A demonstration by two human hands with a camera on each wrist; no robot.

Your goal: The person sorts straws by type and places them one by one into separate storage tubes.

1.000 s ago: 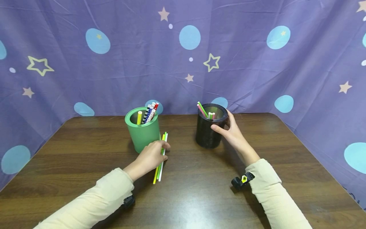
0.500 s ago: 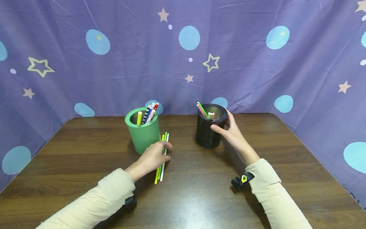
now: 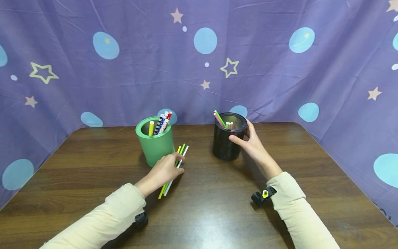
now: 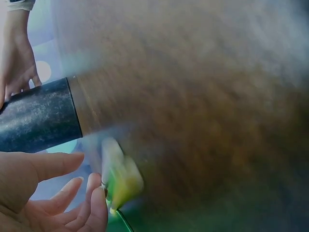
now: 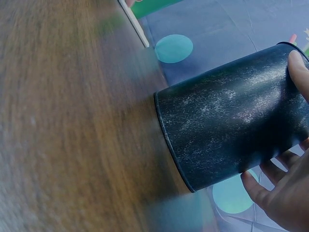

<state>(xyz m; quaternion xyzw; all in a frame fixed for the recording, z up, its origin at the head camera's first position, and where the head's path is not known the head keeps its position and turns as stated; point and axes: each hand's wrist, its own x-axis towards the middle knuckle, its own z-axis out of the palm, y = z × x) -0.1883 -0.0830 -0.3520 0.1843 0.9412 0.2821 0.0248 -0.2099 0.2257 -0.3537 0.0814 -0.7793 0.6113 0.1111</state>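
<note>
My left hand (image 3: 164, 167) bends over a small bunch of straws (image 3: 168, 186), yellow, green and white, its curled fingers around their middle. In the left wrist view the near ends of the straws (image 4: 124, 180) are blurred, right at the fingertips (image 4: 100, 193). Beside this hand stands a green cup (image 3: 157, 148) with several straws in it, one yellow, others striped or spotted. My right hand (image 3: 253, 143) grips a black cup (image 3: 226, 145) from the right, thumb on the near side. Thin pink, green and white straws (image 3: 220, 119) stick up inside it.
Both cups stand on a brown wooden table (image 3: 205, 207) near its back edge. Behind it hangs a purple curtain (image 3: 155, 62) with stars and blue dots. Each wrist wears a black camera strap (image 3: 264, 196).
The straws under my left hand have swung, far ends to the right and near ends to the left. That hand has stayed nearly in place. My right hand and both cups have not moved.
</note>
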